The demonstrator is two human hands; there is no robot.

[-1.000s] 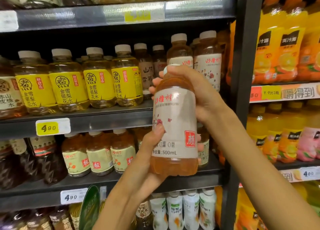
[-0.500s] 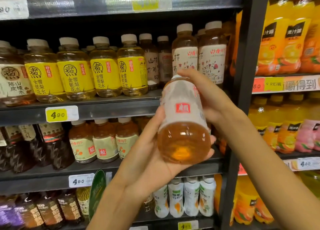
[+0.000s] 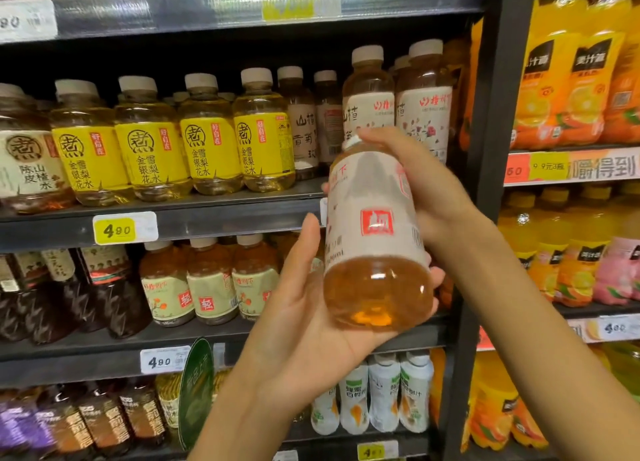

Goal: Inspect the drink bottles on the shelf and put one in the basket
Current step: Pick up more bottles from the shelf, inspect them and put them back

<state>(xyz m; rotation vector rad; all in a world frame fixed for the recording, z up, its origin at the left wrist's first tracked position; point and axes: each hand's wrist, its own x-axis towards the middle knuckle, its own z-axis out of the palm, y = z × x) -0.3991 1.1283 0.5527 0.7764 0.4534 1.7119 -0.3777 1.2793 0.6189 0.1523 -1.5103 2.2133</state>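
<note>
1. Left hand (image 3: 304,322): palm up, fingers curled loosely under the base of the amber bottle (image 3: 375,238), thumb raised alongside its label.
2. Right hand (image 3: 415,180): wrapped over the bottle's neck and shoulder, fingers curled round the cap end.
3. Amber bottle: held in the air in front of the shelf unit, tilted, base towards the camera, white label with a red square seal facing up.
4. Middle shelf (image 3: 214,218), right end: two matching white-labelled bottles (image 3: 426,114) stand upright just behind the held one.
5. Same shelf, leftwards: a row of yellow-labelled bottles (image 3: 207,148); yellow price tag (image 3: 119,230) on the front edge.
6. Basket: not in view.
</note>
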